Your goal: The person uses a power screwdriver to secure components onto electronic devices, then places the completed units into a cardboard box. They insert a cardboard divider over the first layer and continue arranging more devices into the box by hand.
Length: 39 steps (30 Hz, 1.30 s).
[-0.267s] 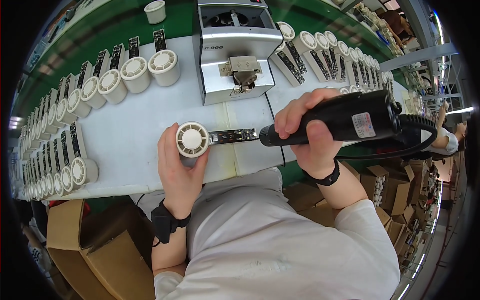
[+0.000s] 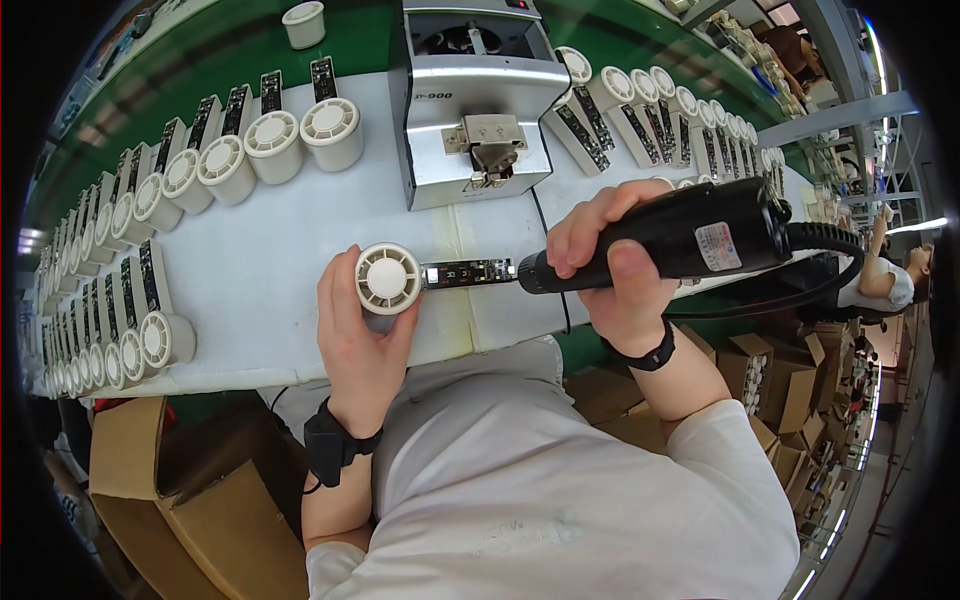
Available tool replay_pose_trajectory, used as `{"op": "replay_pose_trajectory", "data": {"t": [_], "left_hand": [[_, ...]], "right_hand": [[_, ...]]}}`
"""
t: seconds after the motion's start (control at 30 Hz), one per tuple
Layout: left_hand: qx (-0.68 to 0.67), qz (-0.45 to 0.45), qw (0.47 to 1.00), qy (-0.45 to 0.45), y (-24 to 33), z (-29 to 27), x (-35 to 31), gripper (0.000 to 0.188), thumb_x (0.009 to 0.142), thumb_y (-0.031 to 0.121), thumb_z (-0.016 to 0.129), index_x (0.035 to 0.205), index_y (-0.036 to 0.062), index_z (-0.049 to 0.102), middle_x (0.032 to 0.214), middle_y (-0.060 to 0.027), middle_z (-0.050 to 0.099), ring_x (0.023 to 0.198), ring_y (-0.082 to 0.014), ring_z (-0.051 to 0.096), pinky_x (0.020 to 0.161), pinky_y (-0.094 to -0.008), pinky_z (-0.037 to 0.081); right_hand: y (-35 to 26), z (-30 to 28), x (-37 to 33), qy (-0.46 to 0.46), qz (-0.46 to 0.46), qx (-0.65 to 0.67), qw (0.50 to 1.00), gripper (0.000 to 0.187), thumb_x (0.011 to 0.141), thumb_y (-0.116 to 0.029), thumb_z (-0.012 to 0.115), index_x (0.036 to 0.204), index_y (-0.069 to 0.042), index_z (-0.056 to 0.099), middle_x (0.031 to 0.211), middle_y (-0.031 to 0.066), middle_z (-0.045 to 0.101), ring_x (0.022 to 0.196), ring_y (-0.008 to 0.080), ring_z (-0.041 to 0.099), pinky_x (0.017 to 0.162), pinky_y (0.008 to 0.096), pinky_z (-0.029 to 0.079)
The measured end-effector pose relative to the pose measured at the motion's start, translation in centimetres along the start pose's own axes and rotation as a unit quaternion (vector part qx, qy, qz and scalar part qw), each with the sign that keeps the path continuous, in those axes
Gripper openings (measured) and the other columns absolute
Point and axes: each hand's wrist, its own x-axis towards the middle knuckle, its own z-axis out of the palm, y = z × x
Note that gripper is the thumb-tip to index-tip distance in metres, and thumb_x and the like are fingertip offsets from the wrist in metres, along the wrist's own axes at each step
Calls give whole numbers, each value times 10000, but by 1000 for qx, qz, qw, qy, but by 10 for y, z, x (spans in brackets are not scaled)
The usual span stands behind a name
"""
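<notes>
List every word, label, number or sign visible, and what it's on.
Silver machine, front: short dark marking, not copied out here.
Its top: red display, too small to read.
Black tool in the right hand: pale label, print too small to read.
White shirt: faint mark, too blurred to read.

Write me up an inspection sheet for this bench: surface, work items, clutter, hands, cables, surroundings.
Surface: pale mat over a green bench top.
Work items: white round-capped unit with a dark circuit board; black corded tool, tip at the board's right end, contact unclear.
Clutter: similar units in rows left and right; silver machine at the back; lone white cylinder behind.
Hands: left hand grips the round cap; right hand wraps the tool.
Cables: thick black cord from the tool; thin black cord beside the machine.
Surroundings: cardboard boxes below; another person far right.
</notes>
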Motion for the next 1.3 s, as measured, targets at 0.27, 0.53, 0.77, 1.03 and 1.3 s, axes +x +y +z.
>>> {"op": "replay_pose_trajectory", "data": {"t": [0.27, 0.53, 0.77, 1.03, 1.3], "left_hand": [[-9, -8, 1000, 0, 0, -1, 1, 645, 712, 39, 743, 1267, -17, 419, 1166, -210, 513, 1038, -371, 534, 847, -396, 463], [-50, 15, 998, -34, -1, -4, 3, 616, 729, 69, 740, 1257, -29, 436, 1166, -216, 533, 1034, -375, 553, 838, -393, 480], [-64, 0, 997, -35, -2, -4, 1, 619, 731, 64, 737, 1262, -31, 434, 1182, -206, 540, 1045, -369, 560, 852, -389, 478], [-60, 0, 998, -34, -1, -2, 2, 623, 734, 58, 732, 1276, -10, 431, 1194, -195, 543, 1053, -366, 563, 865, -383, 473], [-77, -6, 996, -37, -1, -3, 1, 634, 734, 60, 731, 1286, -3, 424, 1197, -192, 541, 1061, -367, 557, 866, -384, 472]], "right_hand": [[-14, 5, 39, -31, 37, -62, 997, 309, 851, -206, 608, 1064, -41, 456, 670, 89, 514, 575, 195, 508, 579, 348, 452], [1, 25, 94, -14, -95, -64, 993, 209, 870, -72, 518, 1044, 17, 444, 661, 106, 540, 552, 207, 533, 543, 336, 464], [-6, 33, 93, -69, -45, -152, 985, 199, 868, -80, 527, 1014, 18, 433, 667, 106, 553, 549, 208, 535, 546, 341, 468], [-10, 45, 43, -75, 45, -58, 994, 269, 864, -115, 557, 1080, -26, 424, 684, 94, 556, 592, 195, 533, 588, 336, 470], [4, 53, 38, -77, 35, -63, 994, 296, 858, -112, 567, 1097, -21, 419, 683, 97, 556, 599, 190, 533, 587, 337, 470]]}}
